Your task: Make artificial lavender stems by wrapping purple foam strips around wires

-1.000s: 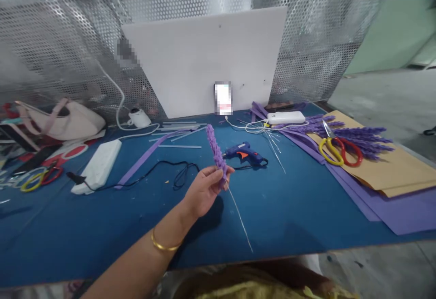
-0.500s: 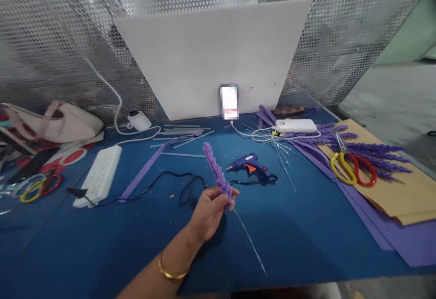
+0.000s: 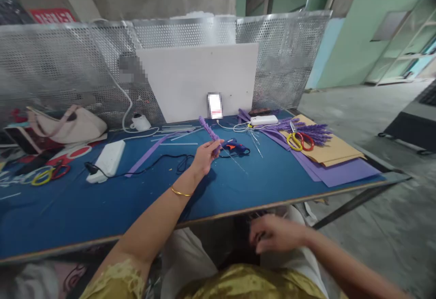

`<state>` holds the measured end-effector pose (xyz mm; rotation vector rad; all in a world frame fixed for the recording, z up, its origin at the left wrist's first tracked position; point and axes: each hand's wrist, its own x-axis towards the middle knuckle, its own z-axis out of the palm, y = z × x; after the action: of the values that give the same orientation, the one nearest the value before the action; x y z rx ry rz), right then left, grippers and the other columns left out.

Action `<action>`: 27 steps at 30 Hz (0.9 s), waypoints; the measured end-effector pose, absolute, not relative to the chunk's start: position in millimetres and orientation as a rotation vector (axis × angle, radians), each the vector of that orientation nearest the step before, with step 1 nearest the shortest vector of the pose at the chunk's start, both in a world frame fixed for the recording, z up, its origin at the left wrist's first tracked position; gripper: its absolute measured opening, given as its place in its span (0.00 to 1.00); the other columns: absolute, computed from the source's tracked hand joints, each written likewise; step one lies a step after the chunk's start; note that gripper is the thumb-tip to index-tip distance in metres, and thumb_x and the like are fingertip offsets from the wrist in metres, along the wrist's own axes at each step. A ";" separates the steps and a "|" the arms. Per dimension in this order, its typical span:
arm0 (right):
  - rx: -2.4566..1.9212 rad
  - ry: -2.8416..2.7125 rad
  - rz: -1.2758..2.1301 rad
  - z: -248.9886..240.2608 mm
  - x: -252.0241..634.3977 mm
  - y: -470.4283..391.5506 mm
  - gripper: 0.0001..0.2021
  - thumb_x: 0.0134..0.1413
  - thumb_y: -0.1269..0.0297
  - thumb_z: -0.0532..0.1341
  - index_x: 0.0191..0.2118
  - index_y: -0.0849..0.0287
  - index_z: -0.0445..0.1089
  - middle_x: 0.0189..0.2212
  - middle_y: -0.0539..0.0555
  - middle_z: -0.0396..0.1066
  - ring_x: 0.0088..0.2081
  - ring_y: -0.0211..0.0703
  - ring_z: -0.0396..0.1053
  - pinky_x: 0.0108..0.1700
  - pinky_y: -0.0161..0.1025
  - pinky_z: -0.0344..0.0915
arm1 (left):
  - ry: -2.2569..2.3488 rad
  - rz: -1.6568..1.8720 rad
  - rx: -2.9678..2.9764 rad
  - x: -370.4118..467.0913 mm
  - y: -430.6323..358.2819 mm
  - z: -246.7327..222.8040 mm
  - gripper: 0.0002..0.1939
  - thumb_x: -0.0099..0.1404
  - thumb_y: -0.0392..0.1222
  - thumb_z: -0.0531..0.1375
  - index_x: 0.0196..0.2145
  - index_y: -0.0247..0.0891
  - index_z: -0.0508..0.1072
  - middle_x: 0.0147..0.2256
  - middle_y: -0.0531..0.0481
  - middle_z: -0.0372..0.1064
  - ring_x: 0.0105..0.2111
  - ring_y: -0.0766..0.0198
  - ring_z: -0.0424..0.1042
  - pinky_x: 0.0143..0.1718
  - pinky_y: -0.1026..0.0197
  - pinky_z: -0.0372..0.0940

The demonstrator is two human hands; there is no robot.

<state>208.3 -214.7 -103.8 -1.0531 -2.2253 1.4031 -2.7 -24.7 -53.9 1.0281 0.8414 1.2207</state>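
Observation:
My left hand (image 3: pixel 205 155) is closed round the lower part of a purple artificial lavender stem (image 3: pixel 209 129), which leans up and to the left over the blue table. From beneath my fingers a thin wire (image 3: pixel 236 162) runs down to the right. A blue hot glue gun (image 3: pixel 236 146) lies on the table just right of that hand. My right hand (image 3: pixel 277 234) is below the table's front edge, above my lap. Its fingers look curled, but motion blurs them, and I cannot make out anything in them.
Red and yellow scissors (image 3: pixel 300 142) and finished purple stems (image 3: pixel 318 132) lie on brown paper (image 3: pixel 335 152) at the right. A power bank (image 3: pixel 264 120) and lit phone (image 3: pixel 215 106) stand behind. At the left are a power strip (image 3: pixel 109 159) and pink bag (image 3: pixel 80 125). A black cord crosses the table.
The view has tilted up and pulled back, showing the table's front edge and my lap. My right hand has come into sight. My left hand still holds the lavender stem.

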 end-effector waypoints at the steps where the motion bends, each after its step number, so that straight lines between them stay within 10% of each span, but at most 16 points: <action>1: -0.921 -2.205 1.510 -85.3 224.5 -203.6 0.09 0.53 0.54 0.66 0.33 0.52 0.78 0.31 0.53 0.78 0.35 0.46 0.76 0.38 0.40 0.70 | 0.856 1.225 1.014 1.9 -22.2 -52.7 0.22 0.43 0.51 0.75 0.33 0.35 0.82 0.24 0.51 0.69 0.23 0.71 0.63 0.24 0.67 0.58; 9: -1.116 -1.441 0.647 -22.1 220.4 -17.7 0.14 0.54 0.52 0.60 0.26 0.56 0.65 0.21 0.46 0.63 0.27 0.38 0.61 0.36 0.37 0.60 | 0.926 1.227 1.010 23.8 -23.7 -67.4 0.23 0.40 0.54 0.76 0.30 0.36 0.82 0.24 0.51 0.69 0.24 0.70 0.63 0.25 0.66 0.56; 22: -1.016 -1.568 1.261 -71.0 181.8 -11.5 0.22 0.56 0.42 0.59 0.31 0.59 0.71 0.21 0.46 0.58 0.23 0.33 0.54 0.26 0.33 0.52 | 0.849 0.987 1.099 19.0 -29.4 -73.2 0.17 0.48 0.53 0.72 0.29 0.36 0.83 0.25 0.47 0.72 0.24 0.68 0.60 0.26 0.63 0.54; 27: -1.533 -1.703 0.353 -75.8 200.9 10.2 0.17 0.59 0.48 0.59 0.31 0.58 0.72 0.31 0.53 0.68 0.34 0.42 0.64 0.36 0.38 0.58 | 0.916 1.065 1.037 13.3 -28.2 -64.4 0.18 0.50 0.53 0.72 0.33 0.37 0.84 0.25 0.49 0.70 0.25 0.67 0.61 0.27 0.63 0.54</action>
<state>200.9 10.2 -75.8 -1.5328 -1.7033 0.3532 13.3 -28.2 -64.4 1.0371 0.9157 1.0649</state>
